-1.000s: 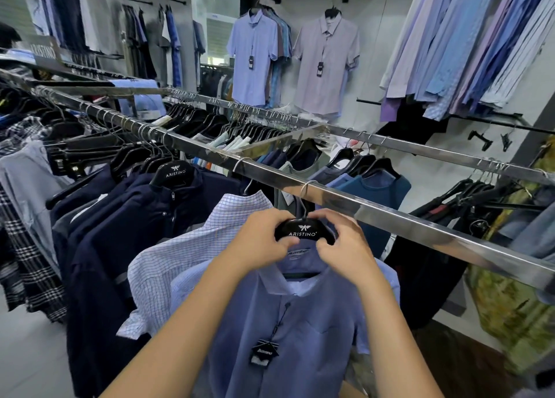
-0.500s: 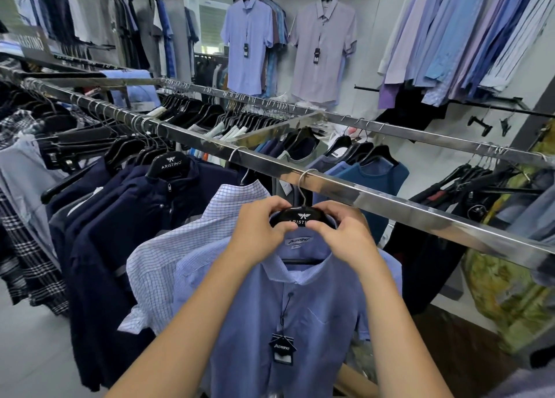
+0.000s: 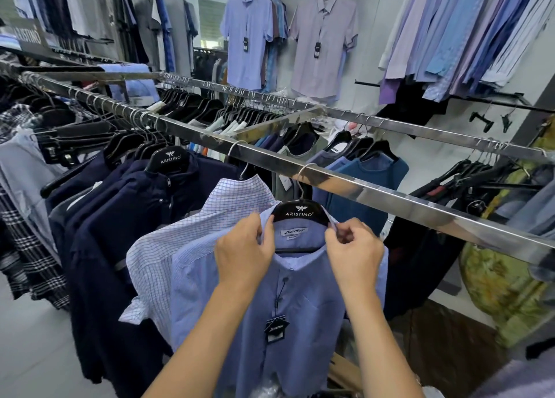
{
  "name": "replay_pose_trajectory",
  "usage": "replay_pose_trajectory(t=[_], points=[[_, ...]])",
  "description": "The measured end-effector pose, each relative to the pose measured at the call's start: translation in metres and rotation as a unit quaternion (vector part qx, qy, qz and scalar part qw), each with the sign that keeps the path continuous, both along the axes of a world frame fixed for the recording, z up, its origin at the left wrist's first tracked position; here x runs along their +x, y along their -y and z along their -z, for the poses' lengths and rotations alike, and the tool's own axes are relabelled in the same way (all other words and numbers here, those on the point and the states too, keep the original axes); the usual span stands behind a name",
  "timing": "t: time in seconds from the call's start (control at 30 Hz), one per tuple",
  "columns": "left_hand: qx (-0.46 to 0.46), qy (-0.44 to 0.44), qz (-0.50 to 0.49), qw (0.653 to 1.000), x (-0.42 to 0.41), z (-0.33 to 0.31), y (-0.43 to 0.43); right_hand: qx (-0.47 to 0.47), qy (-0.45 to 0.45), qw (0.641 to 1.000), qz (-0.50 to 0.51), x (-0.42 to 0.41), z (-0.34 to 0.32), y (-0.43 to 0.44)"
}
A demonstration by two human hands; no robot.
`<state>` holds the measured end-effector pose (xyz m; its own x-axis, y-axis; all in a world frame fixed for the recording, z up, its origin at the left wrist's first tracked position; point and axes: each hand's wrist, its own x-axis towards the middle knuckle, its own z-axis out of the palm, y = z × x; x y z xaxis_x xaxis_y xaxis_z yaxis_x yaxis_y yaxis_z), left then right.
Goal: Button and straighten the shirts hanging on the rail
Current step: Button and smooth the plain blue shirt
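The blue shirt (image 3: pixel 300 292) hangs near and central on a black hanger (image 3: pixel 298 213) hooked over the steel rail (image 3: pixel 390 196), just right of a checked shirt (image 3: pixel 168 247). The left hand (image 3: pixel 243 256) has its grip pinched on the collar's left edge, the right hand (image 3: pixel 354 253) on its right edge

A lilac display shirt (image 3: pixel 322 46) hangs on the wall, with a pale blue shirt (image 3: pixel 247 37) just left of it. Black clip hangers (image 3: pixel 482 120) hang to its lower right, navy jackets (image 3: pixel 135 217) to its lower left.
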<state>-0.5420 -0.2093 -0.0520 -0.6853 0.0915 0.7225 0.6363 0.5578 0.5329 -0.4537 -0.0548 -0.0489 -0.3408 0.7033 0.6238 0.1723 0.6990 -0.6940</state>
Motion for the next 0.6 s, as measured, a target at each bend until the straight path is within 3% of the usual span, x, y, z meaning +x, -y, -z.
replay_pose_trajectory(t=[0.17,0.3,0.37,0.43,0.5,0.6], points=[[-0.047,0.130,-0.016,0.990,0.007,0.015,-0.002,-0.089,0.089,0.992,0.016,-0.003,0.012,0.003],[-0.062,0.276,-0.012,0.959,0.011,0.023,-0.007,-0.131,0.147,0.980,-0.008,-0.008,0.028,0.008],[-0.032,0.368,0.052,0.928,0.009,0.031,-0.013,-0.153,0.171,0.973,-0.027,-0.012,0.033,0.013],[0.030,0.465,0.135,0.874,0.008,0.039,-0.021,-0.174,0.200,0.963,-0.052,-0.017,0.039,0.016],[0.096,0.516,0.181,0.832,0.005,0.045,-0.028,-0.204,0.234,0.947,-0.081,-0.023,0.045,0.016],[0.110,0.546,0.204,0.805,-0.001,0.044,-0.032,-0.245,0.253,0.927,-0.127,-0.025,0.048,0.015]])
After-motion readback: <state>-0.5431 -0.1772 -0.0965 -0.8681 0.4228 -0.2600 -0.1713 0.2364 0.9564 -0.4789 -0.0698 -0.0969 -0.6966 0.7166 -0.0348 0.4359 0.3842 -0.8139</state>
